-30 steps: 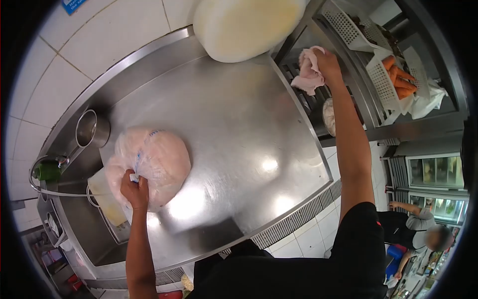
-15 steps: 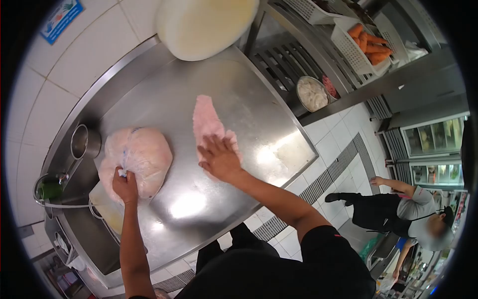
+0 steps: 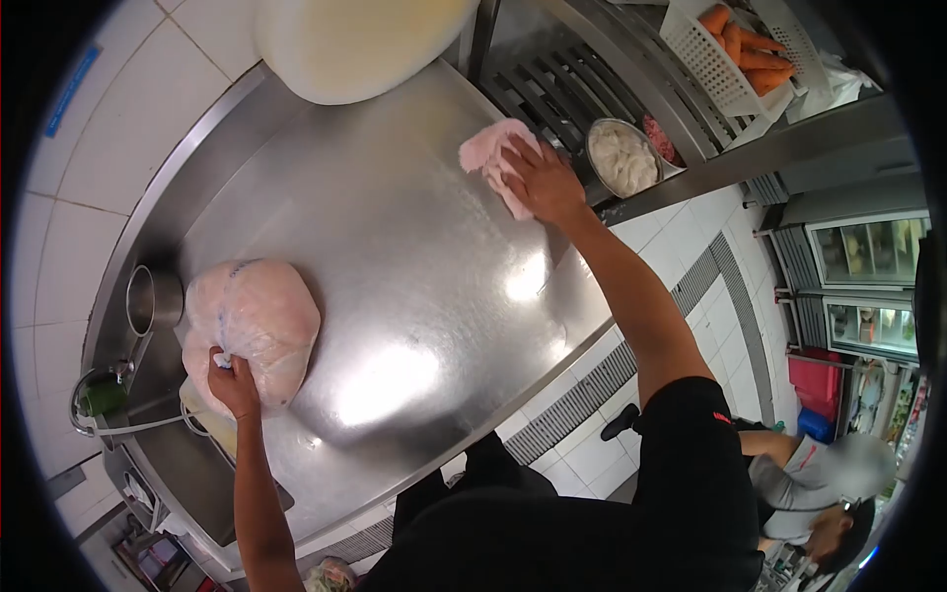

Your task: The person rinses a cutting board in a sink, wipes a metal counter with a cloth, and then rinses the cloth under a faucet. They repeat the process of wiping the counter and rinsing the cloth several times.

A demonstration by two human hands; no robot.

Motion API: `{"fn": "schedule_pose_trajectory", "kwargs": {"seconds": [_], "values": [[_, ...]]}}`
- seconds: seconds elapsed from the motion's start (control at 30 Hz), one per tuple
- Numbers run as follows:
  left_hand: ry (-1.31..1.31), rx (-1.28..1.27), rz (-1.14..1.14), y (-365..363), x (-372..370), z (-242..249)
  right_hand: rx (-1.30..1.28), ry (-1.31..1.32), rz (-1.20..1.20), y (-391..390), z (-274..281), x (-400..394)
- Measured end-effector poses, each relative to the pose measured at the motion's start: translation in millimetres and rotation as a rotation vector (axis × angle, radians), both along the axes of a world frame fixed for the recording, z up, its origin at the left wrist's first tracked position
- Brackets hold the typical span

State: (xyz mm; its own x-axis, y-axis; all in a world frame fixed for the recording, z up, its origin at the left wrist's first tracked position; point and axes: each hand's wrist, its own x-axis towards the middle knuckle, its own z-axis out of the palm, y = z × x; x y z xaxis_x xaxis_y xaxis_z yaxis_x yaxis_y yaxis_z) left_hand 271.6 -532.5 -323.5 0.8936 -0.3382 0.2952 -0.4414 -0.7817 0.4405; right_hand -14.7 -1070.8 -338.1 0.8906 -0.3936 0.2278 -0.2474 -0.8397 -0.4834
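A large clear plastic bag of pale pink contents [image 3: 258,321] rests on the left part of the steel table [image 3: 365,247]. My left hand [image 3: 235,383] is closed round the bag's gathered neck. Far to the right, at the table's edge beside the slatted rack, my right hand [image 3: 547,183] presses on a pink cloth [image 3: 485,150], fingers spread over it. Part of the cloth is hidden under the palm.
A metal pot [image 3: 155,299] and a sink [image 3: 192,474] lie on the left. At the top is a large pale round object [image 3: 355,49]. A bowl of whitish food [image 3: 623,158] and a basket of carrots [image 3: 705,59] are at right. A co-worker [image 3: 819,483] stands lower right.
My right hand and the pink cloth have moved right and up to the table's edge, and the cloth is more bunched. My left hand still holds the bag. The co-worker has shifted and bent.
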Motion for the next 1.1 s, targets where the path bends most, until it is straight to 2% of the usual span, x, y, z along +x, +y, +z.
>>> {"fn": "schedule_pose_trajectory", "kwargs": {"seconds": [0.03, 0.1, 0.13, 0.2, 0.23, 0.3, 0.33, 0.4, 0.47, 0.53, 0.6, 0.67, 0.73, 0.77, 0.83, 0.93, 1.0, 1.07, 1.1], "values": [[-0.027, 0.001, 0.004, 1.5, 2.8, -2.0, 0.006, -0.005, 0.002, -14.5, -14.9, 16.8], [-0.026, 0.020, -0.016, -2.8, -0.6, 3.3, 0.029, 0.324, -0.461, -28.7, -33.4, 53.1], [-0.026, 0.026, -0.037, -3.4, -0.4, 6.2, 0.028, 0.313, -0.451, -32.6, -22.2, 65.6], [-0.147, -0.020, -0.057, -0.5, 5.7, -0.5, -0.219, 0.421, -0.442, -41.5, 12.5, 89.9], [-0.130, -0.015, -0.069, -4.0, 3.0, 2.9, -0.220, 0.410, -0.431, -41.6, 39.7, 100.7], [-0.077, 0.034, -0.039, -6.9, -0.4, 8.3, 0.123, 0.321, -0.527, -36.0, 91.9, 115.6], [-0.075, 0.031, -0.030, -6.4, -1.1, 10.6, 0.118, 0.322, -0.519, -32.3, 101.5, 120.8], [-0.011, 0.029, -0.017, -11.4, -1.1, 12.9, 0.093, 0.108, -0.423, -27.1, 121.9, 126.0], [-0.052, 0.019, -0.028, -11.4, 0.9, 8.1, 0.092, 0.040, -0.319, 8.3, 140.7, 133.0], [-0.097, 0.015, -0.033, -10.4, 0.4, 7.4, 0.233, 0.146, -0.228, 56.5, 149.4, 143.9], [-0.068, 0.024, -0.026, -10.9, -1.2, 9.3, 0.968, 0.179, 0.113, 90.3, 147.2, 145.9], [-0.048, 0.040, -0.019, -10.4, -0.8, 10.5, -0.102, 0.307, 0.144, 164.1, 118.7, 160.5], [-0.024, 0.062, -0.014, -9.8, -0.2, 7.8, -0.501, 0.212, 0.117, 221.0, 87.5, 154.2], [-0.078, 0.013, -0.031, -9.1, -0.6, 4.6, -0.496, 0.210, 0.119, 223.6, 73.0, 156.6], [-0.137, -0.027, -0.045, -12.9, 2.0, 5.9, -0.271, 0.124, 0.270, 223.3, 42.8, 164.4], [-0.014, 0.025, -0.003, -7.1, -6.4, 12.9, -0.122, -0.034, 0.337, 157.9, -11.6, 189.0], [0.064, 0.013, -0.037, -10.5, -1.7, 14.7, 0.127, 0.479, 0.219, 101.9, 76.3, 197.3], [0.087, 0.006, -0.068, -13.9, 3.8, 18.7, 0.368, -0.050, 0.214, 38.6, 32.1, 183.6], [0.117, -0.006, -0.102, -14.2, 6.1, 18.0, -0.223, 0.186, -0.036, -6.6, -39.2, 208.0]]}}
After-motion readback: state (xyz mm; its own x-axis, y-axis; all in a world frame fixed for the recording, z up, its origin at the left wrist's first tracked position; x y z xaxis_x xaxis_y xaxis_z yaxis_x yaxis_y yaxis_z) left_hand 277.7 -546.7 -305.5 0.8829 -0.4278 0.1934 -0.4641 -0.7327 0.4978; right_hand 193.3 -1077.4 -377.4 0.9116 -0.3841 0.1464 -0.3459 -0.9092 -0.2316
